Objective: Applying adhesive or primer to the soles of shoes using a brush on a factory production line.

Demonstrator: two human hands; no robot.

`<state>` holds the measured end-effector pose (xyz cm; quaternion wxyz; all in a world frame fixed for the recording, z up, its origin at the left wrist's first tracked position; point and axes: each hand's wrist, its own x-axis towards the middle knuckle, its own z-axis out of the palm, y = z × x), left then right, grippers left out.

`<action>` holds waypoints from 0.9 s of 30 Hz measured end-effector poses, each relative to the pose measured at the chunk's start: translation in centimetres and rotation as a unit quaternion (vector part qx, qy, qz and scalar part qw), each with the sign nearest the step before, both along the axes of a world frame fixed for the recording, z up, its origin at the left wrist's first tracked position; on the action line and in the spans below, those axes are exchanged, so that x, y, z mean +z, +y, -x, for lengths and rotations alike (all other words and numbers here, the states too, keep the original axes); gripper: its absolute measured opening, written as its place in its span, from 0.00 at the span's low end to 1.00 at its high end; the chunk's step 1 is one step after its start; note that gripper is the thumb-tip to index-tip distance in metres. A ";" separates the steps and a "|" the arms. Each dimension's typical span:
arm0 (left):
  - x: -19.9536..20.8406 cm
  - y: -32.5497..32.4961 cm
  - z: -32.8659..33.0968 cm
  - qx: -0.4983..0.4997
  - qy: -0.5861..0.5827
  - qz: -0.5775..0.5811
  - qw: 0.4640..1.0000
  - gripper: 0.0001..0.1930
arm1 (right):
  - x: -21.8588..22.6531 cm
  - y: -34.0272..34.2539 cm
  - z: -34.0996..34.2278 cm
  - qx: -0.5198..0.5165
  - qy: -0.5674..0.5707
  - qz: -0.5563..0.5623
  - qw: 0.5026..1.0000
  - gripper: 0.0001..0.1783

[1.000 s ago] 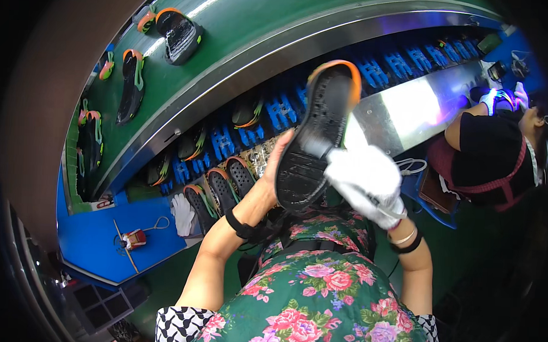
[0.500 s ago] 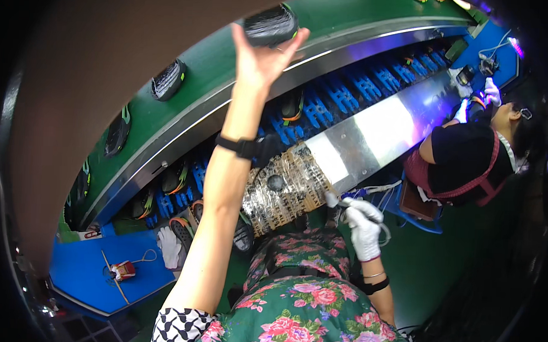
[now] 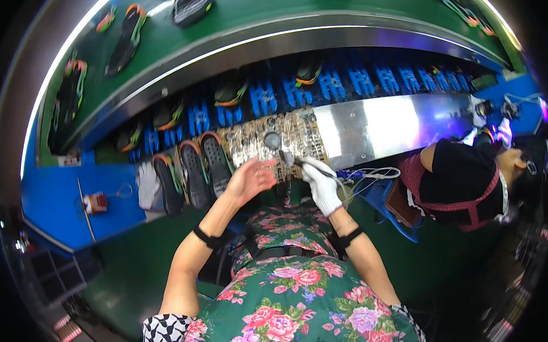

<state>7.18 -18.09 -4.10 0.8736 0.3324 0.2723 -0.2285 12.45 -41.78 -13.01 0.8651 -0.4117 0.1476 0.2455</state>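
Observation:
My bare left hand is held over the near edge of a tape-wrapped bench section, fingers apart and nothing in them. My right hand, in a white glove, grips a small brush-like tool with a pale head and a thin cord. The tool's head points toward a dark round piece, perhaps a small dish, on the wrapped surface. Left of my left hand, a perforated dark shoe sole with an orange-green rim leans beside another sole and a third sole.
Beyond the bench, blue racks hold several shoe parts. A green conveyor belt carries a dark shoe. A white glove lies by a blue side table. On the right, a co-worker works at the same bench.
My left hand has let go of the dark shoe at the belt and come down to the bench. My right hand has shifted left with the tool. The view has turned.

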 end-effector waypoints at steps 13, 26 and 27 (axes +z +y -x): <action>-6.2 -22.0 28.5 0.172 0.173 -0.063 0.968 0.24 | -9.0 9.0 -1.9 -0.097 0.158 -0.248 0.951 0.15; -6.1 -33.2 38.9 0.240 0.253 -0.111 0.931 0.19 | -10.8 8.9 -0.7 -0.128 0.128 -0.203 0.962 0.20; -6.1 -33.7 40.3 0.249 0.251 -0.112 0.929 0.19 | -10.9 8.7 -0.3 -0.098 0.153 -0.224 0.957 0.21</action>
